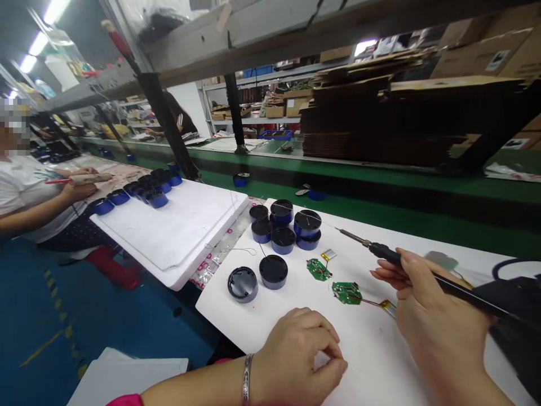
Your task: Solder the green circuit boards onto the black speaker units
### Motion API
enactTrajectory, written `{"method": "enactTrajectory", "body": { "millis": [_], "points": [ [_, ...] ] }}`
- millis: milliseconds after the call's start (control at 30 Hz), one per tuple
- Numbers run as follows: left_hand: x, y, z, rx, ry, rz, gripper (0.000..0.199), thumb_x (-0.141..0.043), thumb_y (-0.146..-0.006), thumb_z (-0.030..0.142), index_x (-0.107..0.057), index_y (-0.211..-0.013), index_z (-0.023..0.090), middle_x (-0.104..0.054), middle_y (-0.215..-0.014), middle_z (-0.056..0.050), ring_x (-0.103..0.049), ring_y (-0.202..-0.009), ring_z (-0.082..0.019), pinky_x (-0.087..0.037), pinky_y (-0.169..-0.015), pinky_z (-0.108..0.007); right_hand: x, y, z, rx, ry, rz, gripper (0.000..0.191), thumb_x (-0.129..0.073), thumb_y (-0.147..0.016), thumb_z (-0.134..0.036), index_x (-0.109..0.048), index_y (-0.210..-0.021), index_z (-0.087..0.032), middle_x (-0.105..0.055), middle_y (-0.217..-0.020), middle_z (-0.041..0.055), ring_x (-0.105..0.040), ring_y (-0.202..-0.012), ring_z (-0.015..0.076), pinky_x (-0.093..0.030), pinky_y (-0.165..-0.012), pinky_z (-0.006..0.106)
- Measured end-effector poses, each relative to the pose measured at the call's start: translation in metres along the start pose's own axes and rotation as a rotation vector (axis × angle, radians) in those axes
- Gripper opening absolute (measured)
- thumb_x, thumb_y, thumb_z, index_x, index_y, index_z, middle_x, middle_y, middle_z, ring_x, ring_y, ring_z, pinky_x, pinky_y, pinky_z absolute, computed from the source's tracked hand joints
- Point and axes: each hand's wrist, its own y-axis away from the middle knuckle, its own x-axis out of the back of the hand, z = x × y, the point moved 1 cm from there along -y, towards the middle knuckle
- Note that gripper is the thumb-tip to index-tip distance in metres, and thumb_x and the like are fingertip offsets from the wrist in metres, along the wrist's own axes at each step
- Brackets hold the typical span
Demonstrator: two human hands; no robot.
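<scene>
1. The right hand has its grip closed around the handle of a soldering iron, above the right part of the white-topped desk.
2. The iron's long axis slants from the near right to the far left; its bare tip points away from the hand, towards the stacked dark cups with blue sides, and ends just to their right in this view.
3. A thin wire runs over those cups and reaches close to the tip; whether they touch, I cannot tell.
4. Two green circuit boards lie on the desk, left of the right hand: the farther board below the tip in view, the nearer board with leads running right to a small silver cell. The right hand is nearer to both.
5. The left hand is at the near edge, fingers curled and thumb meeting fingertips; nothing shows in its grip. Beyond it, to the left, sit two separate cups, side by side.
</scene>
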Motion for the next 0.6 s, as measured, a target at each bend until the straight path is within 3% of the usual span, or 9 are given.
{"method": "enactTrajectory", "body": {
  "millis": [167, 333, 600],
  "points": [
    [0.0019, -0.0008, 0.0017, 0.006, 0.008, -0.009, 0.006, -0.067, -0.080, 0.020, -0.067, -0.074, 0.018, -0.073, -0.091, -0.003, -0.068, -0.082, -0.015, -0.051, -0.081, -0.030, -0.0001, -0.0008, 0.0064, 0.008, -0.022, -0.020, 0.059, -0.082, -0.064, -0.054, -0.069, -0.100, -0.009, -0.063, -0.090, 0.0165, -0.066, -0.073, 0.0262, -0.059, -0.071, 0.029],
    [0.0027, -0.0014, 0.0028, 0.006, 0.005, -0.007, 0.006, -0.067, -0.079, 0.020, -0.067, -0.074, 0.018, -0.073, -0.090, -0.003, -0.068, -0.082, -0.016, -0.051, -0.081, -0.030, -0.0015, -0.0007, 0.0062, 0.001, -0.022, -0.033, 0.058, -0.082, -0.065, -0.053, -0.069, -0.100, -0.009, -0.063, -0.092, 0.0181, -0.066, -0.073, 0.0255, -0.057, -0.065, 0.022],
    [0.0016, -0.0007, 0.0024, -0.019, 0.004, 0.018, 0.006, -0.069, -0.078, 0.018, -0.066, -0.073, 0.017, -0.072, -0.089, -0.002, -0.068, -0.081, -0.015, -0.050, -0.080, -0.029, 0.0001, -0.0014, 0.0104, 0.031, -0.011, -0.059, 0.063, -0.084, -0.068, -0.061, -0.070, -0.104, -0.011, -0.064, -0.092, 0.0161, -0.066, -0.075, 0.0261, -0.060, -0.070, 0.027]
  ]
}}
